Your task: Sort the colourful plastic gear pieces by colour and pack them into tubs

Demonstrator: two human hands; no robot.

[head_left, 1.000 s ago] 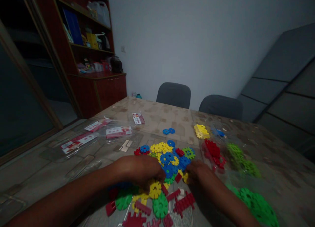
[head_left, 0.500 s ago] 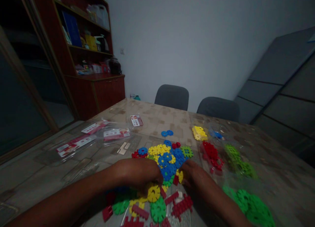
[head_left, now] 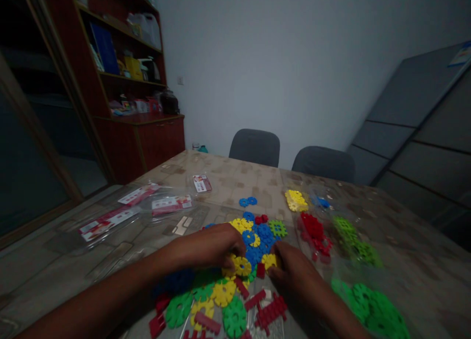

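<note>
Two blue discs (head_left: 248, 201) lay on the counter (head_left: 228, 179) beyond the mixed pile (head_left: 253, 254), and one lime lattice piece (head_left: 277, 227) sat at the pile's right edge. Four printed cards (head_left: 202, 183) lay to the left; two grey chairs (head_left: 254, 147) stood behind. The left hand (head_left: 217, 245), knuckles up, reached in over the pile, its fingers closed on a yellow disc (head_left: 242, 266). The right hand (head_left: 294, 265) angled inward, fingers pinching a yellow piece (head_left: 269, 261) just beside a red block (head_left: 260, 270).

Patterned tabletop (head_left: 224, 174) beneath scattered colourful plastic pieces (head_left: 253, 254) and labelled clear packets (head_left: 171, 204).
</note>
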